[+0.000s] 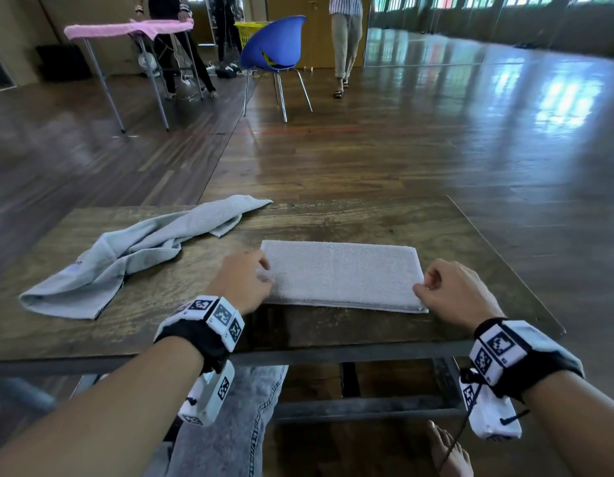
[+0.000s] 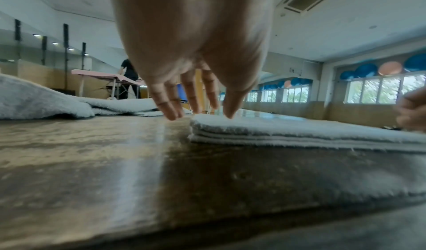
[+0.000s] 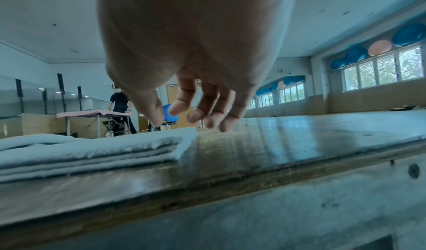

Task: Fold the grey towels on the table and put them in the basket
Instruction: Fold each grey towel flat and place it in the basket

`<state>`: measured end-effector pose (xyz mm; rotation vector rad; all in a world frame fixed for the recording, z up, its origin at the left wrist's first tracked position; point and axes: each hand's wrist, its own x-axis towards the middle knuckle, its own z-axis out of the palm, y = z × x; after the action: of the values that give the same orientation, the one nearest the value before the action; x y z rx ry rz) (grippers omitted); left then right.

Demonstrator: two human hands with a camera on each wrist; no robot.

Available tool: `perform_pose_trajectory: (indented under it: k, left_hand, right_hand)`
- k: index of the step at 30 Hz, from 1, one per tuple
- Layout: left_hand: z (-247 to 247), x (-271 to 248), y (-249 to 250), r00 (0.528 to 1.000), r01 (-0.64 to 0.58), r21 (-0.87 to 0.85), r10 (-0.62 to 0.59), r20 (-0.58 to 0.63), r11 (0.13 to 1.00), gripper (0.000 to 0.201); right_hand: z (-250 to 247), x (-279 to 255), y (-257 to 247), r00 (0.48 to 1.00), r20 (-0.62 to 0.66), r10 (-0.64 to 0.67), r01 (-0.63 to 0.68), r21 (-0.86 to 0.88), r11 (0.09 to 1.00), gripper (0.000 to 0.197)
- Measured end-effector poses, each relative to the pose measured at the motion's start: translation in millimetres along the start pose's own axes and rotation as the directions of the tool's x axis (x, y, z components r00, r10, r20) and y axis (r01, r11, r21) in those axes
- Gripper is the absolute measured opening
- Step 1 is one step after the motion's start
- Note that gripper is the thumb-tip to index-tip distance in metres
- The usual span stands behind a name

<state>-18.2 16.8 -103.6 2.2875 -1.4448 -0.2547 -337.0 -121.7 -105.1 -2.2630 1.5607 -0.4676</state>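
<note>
A folded grey towel (image 1: 341, 275) is laid flat as a long rectangle on the near right part of the wooden table (image 1: 350, 218), its stacked layers being shown along the near edge in both wrist views. The left hand (image 1: 241, 278) is placed at the towel's left end; in the left wrist view its fingers (image 2: 169, 110) are seen straight, slightly spread and pointed down, with the tips at the corner of the top layer, where the thumb appears to touch the cloth. Whether the other tips touch it or only the table beside it cannot be told. The right hand (image 1: 453, 292) is held at the towel's right end, near the front corner. In the right wrist view its fingers (image 3: 198, 114) are loosely curled and a little apart above the table, just beside the towel's edge, and nothing is seen pinched between them; whether the thumb rests on the cloth cannot be told. A second grey towel (image 1: 133, 251) is left unfolded and crumpled across the left half of the table, well apart from the folded one, with one end stretched toward the far edge. Marker bands (image 1: 209, 320) are worn on both wrists. Farther back on the wooden floor, a blue chair (image 1: 276, 46) is set, a yellow basket (image 1: 248, 31) is partly hidden behind it, and a pink cloth (image 1: 126, 29) is spread over another table where people stand.
</note>
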Motion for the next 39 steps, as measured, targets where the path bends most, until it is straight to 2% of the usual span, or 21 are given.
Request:
perform_pose_trajectory:
  k: [1,3,6,9,11,13,15,16,19,21,24,30,39]
  left_hand:
    - [3,-2,2,0.996,-0.083,0.011,0.083,0.044,0.996,0.015]
    - [9,-7,8,0.982,-0.163,0.086,0.153,0.113,0.983,0.015]
    - [12,-10,11,0.988,-0.139,0.227,0.120,0.094,0.964,0.030]
    - [14,-9,18,0.992,-0.127,0.241,0.129,0.007,0.962,0.042]
    - [21,-4,28,0.981,-0.178,0.231,0.191,-0.034,0.957,0.037]
    - [32,3,41,0.963,-0.260,0.151,0.267,-0.030,0.954,0.026]
    - [46,11,57,0.943,-0.329,0.096,0.333,-0.027,0.939,0.017]
    - [54,15,64,0.938,-0.344,0.105,0.347,-0.007,0.933,0.022]
    - [78,17,70,0.953,-0.298,0.133,0.286,0.102,0.945,0.048]
    - [87,14,65,0.965,-0.246,0.138,0.229,0.126,0.959,0.052]
    - [89,11,58,0.965,-0.243,0.176,0.218,0.149,0.954,0.056]
    - [80,8,47,0.965,-0.215,0.204,0.176,0.193,0.955,0.061]
    - [66,6,18,0.968,-0.182,0.214,0.136,0.210,0.960,0.064]
  right_hand:
    - [4,-1,-1,0.995,0.023,-0.098,0.097,0.029,0.995,0.011]
    - [11,-5,-4,0.967,0.118,-0.227,0.225,0.026,0.974,0.008]
    - [16,-7,-8,0.957,0.181,-0.226,0.243,-0.082,0.966,0.014]
    - [15,-6,-17,0.964,0.119,-0.238,0.257,-0.183,0.949,0.027]
    - [18,-4,-28,0.954,0.048,-0.296,0.300,-0.155,0.941,0.022]
    - [27,-2,-43,0.939,0.034,-0.341,0.343,-0.084,0.936,0.012]
    - [40,4,-60,0.929,0.083,-0.360,0.364,-0.031,0.931,0.021]
    - [48,7,-68,0.925,0.111,-0.363,0.367,-0.012,0.930,0.028]
    - [72,13,-83,0.913,0.235,-0.334,0.342,0.011,0.940,0.052]
    - [84,10,-81,0.906,0.302,-0.295,0.320,-0.035,0.947,0.062]
    - [89,4,-70,0.908,0.290,-0.301,0.344,-0.108,0.933,0.061]
    - [84,3,-61,0.924,0.297,-0.243,0.296,-0.150,0.943,0.061]
    - [74,4,-36,0.948,0.284,-0.145,0.207,-0.202,0.957,0.081]
